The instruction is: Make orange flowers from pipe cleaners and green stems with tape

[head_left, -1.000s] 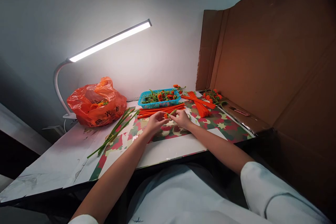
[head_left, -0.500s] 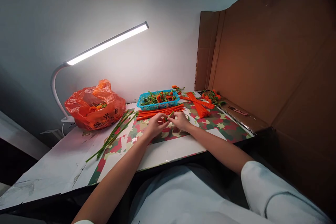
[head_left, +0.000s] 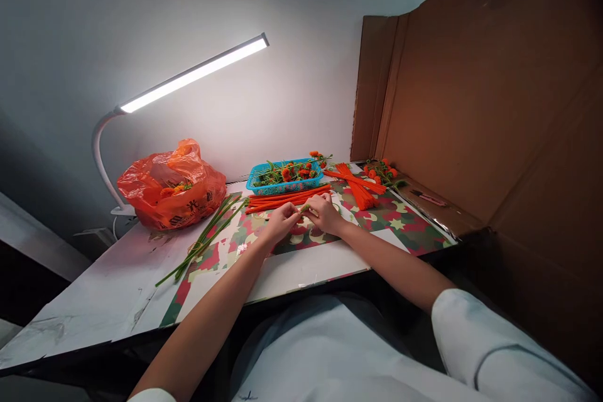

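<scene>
My left hand (head_left: 281,222) and my right hand (head_left: 326,213) meet over the front of the mat, fingers pinched. Between their fingertips is a small green piece (head_left: 305,208), too small to make out fully; both hands seem to grip it. Just behind them lies a bundle of orange pipe cleaners (head_left: 268,202). Beyond that stands a blue basket (head_left: 264,189) of orange pompom-like flowers with green stems. A second orange bundle (head_left: 360,187) lies crossed to the right. Long green stems (head_left: 200,251) rest to the left.
An orange plastic bag (head_left: 169,201) with flowers inside sits at the back left beside a lit clip-on lamp (head_left: 193,74). More orange flowers (head_left: 379,171) and a cutter (head_left: 428,198) lie at the right, before a tall cardboard wall (head_left: 471,94). A camouflage-patterned mat (head_left: 396,221) covers the table.
My right hand's fingers have curled and shifted slightly over the green piece, while my left fingertips have closed together. The view has moved a little; the other things stay put.
</scene>
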Motion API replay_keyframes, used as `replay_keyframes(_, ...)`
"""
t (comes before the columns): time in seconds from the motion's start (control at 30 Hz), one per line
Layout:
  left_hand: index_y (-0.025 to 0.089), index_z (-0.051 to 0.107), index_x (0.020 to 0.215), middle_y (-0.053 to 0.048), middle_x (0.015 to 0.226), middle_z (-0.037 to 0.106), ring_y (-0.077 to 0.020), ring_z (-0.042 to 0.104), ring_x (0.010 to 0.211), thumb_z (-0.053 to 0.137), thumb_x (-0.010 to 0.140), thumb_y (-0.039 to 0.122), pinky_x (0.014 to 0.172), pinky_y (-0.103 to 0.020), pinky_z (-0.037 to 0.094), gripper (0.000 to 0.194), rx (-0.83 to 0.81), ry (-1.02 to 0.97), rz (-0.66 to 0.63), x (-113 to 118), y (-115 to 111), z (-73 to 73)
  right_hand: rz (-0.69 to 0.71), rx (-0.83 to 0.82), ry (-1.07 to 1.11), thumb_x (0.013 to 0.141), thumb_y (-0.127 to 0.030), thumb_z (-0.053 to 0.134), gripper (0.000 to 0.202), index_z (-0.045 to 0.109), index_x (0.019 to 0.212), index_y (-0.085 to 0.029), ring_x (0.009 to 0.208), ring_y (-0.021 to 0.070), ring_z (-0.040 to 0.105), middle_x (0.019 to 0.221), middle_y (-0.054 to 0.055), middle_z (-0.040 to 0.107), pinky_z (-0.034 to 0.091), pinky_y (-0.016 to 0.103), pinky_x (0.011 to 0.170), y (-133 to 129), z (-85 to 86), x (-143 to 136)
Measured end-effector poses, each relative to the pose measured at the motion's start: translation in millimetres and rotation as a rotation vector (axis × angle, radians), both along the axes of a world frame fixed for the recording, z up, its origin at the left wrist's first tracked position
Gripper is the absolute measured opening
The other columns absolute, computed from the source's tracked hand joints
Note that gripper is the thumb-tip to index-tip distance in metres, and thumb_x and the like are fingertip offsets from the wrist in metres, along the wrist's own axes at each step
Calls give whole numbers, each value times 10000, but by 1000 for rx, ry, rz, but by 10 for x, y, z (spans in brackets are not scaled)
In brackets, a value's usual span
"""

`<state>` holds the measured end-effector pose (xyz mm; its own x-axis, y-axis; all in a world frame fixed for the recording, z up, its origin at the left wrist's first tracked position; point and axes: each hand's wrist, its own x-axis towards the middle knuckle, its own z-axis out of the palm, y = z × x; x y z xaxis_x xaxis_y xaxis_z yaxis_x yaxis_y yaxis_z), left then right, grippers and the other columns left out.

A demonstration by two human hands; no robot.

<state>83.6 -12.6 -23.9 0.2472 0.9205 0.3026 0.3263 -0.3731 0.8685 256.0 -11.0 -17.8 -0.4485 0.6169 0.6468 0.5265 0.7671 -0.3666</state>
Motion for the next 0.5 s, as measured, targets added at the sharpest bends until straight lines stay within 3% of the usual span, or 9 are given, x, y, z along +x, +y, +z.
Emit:
replay_keyframes(0.17,175,490,689,46,585,481,-76,421,511,546,723,331,491,-194,316,170,-79,-62,-80,7,-27,40,-24,-50,69,847,-281,590,130,686,813,-200,785,172,519,714,24,622,270,345,820,31,2,-4)
replay_keyframes(0.3,176,496,717,32,626,499,-78,454,536,589,699,357,496,-192,345,205,-213,-196,-133,10,-77,109,76,-175,217,815,-366,617,196,695,730,-208,716,163,504,654,20,603,349,304,738,55,37,2)
replay_keyframes(0.5,171,520,724,6,642,529,-90,515,556,640,663,336,512,-205,428,212,-576,-406,-280,-15,-97,207,125,-278,372,752,-398,653,226,647,658,-192,707,152,513,683,12,600,387,276,681,27,40,-41)
